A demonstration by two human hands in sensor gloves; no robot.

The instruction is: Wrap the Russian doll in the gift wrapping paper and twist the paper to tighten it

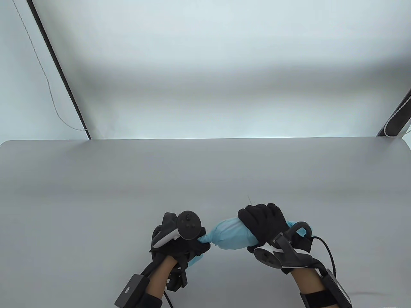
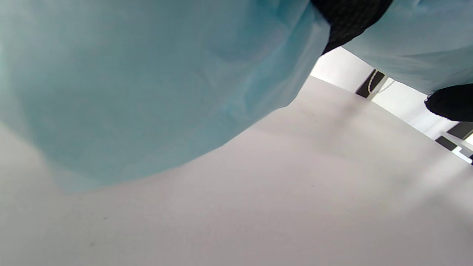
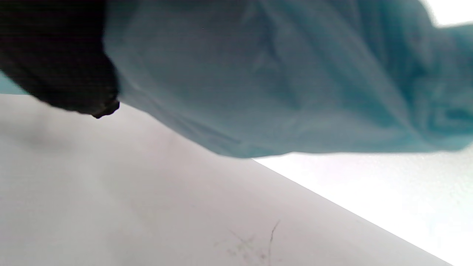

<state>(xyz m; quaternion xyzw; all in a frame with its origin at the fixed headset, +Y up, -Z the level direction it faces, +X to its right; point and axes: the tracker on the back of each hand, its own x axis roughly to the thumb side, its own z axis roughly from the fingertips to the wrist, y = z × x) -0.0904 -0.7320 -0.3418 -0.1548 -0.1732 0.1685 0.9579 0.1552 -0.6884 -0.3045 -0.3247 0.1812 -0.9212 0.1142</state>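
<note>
A bundle of light blue wrapping paper (image 1: 231, 235) lies sideways just above the table's near edge; the doll inside is fully hidden. My right hand (image 1: 264, 224) curls over the bundle's right part and grips it. My left hand (image 1: 192, 246) pinches the twisted paper neck at the bundle's left end, with a loose paper tail (image 1: 194, 260) sticking out below it. The left wrist view is mostly filled by blurred blue paper (image 2: 147, 92). Up close in the right wrist view hangs the paper (image 3: 281, 77), with a black gloved finger (image 3: 59, 62) at the left.
The grey table (image 1: 205, 179) stretches away from the hands to a far edge against a white backdrop. A black pole (image 1: 61, 70) with a thin cord stands at the back left, and a black strap (image 1: 398, 115) at the back right.
</note>
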